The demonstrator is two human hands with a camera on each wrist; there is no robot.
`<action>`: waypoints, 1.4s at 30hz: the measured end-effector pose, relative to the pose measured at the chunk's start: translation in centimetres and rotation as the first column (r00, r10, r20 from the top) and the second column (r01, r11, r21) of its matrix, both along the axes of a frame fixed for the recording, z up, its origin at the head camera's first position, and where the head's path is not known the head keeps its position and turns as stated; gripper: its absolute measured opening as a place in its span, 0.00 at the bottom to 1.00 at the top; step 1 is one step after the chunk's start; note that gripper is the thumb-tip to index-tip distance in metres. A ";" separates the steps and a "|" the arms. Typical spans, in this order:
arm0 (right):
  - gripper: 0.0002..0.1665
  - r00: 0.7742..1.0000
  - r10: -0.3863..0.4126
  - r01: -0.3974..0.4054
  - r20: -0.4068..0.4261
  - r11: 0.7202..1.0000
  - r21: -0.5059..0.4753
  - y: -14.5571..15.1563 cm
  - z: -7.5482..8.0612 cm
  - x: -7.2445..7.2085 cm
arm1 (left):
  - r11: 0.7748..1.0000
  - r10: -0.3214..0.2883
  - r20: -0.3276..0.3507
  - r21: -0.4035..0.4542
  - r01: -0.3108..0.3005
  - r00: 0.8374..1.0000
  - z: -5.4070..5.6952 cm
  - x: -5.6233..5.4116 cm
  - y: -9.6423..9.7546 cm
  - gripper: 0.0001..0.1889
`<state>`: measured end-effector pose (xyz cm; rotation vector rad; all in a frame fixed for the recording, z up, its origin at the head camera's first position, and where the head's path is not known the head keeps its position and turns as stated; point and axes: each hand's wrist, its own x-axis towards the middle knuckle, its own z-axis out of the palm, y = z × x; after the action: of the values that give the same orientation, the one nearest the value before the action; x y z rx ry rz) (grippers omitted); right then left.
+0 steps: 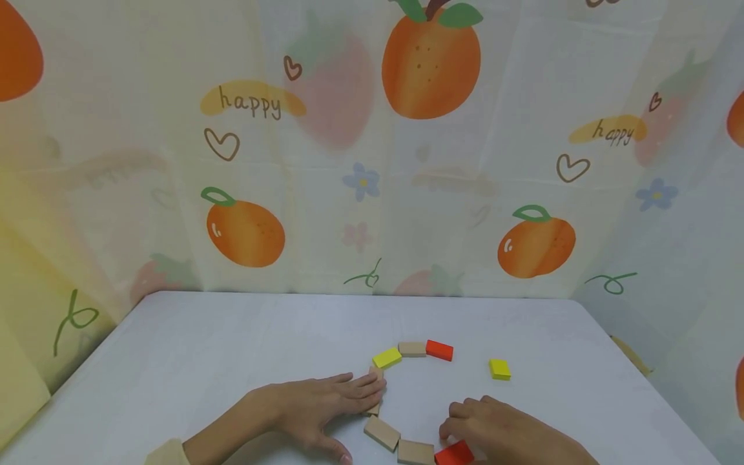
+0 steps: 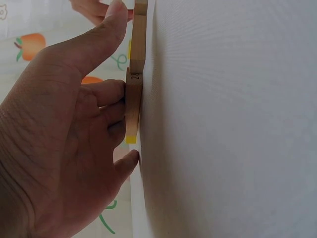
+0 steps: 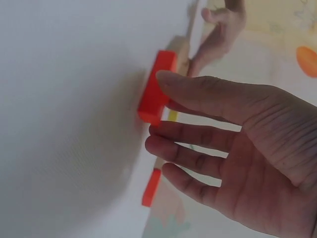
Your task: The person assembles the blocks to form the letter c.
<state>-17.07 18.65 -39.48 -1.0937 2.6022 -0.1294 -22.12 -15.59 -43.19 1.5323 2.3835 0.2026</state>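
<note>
Red, yellow and plain wooden blocks lie flat, forming a curved row that bulges left. My left hand [image 1: 320,407] is palm down with fingers extended, resting over the row's left side. Its fingertips partly cover a wooden block [image 1: 376,372], below a yellow block [image 1: 387,358]. At the near end my right hand [image 1: 500,426] pinches a red block [image 3: 157,87] between thumb and index finger, its other fingers loosely bent. That block stands beside a wooden block [image 1: 416,452], with another wooden block [image 1: 382,433] further left.
At the row's far end are a wooden block [image 1: 413,349] and a red block [image 1: 439,350]. A separate yellow block [image 1: 500,369] lies to the right on the white table [image 1: 232,336]. A fruit-printed curtain [image 1: 325,213] hangs behind the table and along its sides.
</note>
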 end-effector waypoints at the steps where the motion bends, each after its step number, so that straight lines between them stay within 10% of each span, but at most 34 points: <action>1: 0.20 1.000 -0.005 0.004 -0.006 1.000 -0.011 0.2 0.1 0.0 | 1.000 0.000 0.000 -0.001 0.000 1.000 0.0 0.0 0.0 0.49; 12: 0.20 0.986 -0.116 0.103 -0.121 0.989 -0.104 2.5 0.9 -2.1 | 1.000 0.001 0.007 0.002 -0.001 1.000 0.0 0.0 -0.1 0.49; 21: 0.22 0.926 -0.222 0.177 -0.306 0.970 -0.168 5.8 -0.7 -4.9 | 1.000 -0.003 0.002 0.003 0.003 1.000 -0.2 0.0 -0.3 0.49; 30: 0.27 0.905 -0.364 0.344 -0.220 0.931 -0.123 7.0 -2.0 -6.3 | 1.000 -0.001 0.032 -0.005 0.001 0.999 0.0 -0.1 -0.1 0.49; 42: 0.18 0.925 -0.287 0.260 -0.248 0.956 -0.135 8.0 -2.1 -6.5 | 1.000 0.010 0.029 -0.002 -0.010 1.000 0.1 0.0 -0.1 0.49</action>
<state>-23.53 26.64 -41.62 -0.8179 3.0119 -0.1888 -22.15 -15.72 -43.12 1.5072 2.3687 0.2237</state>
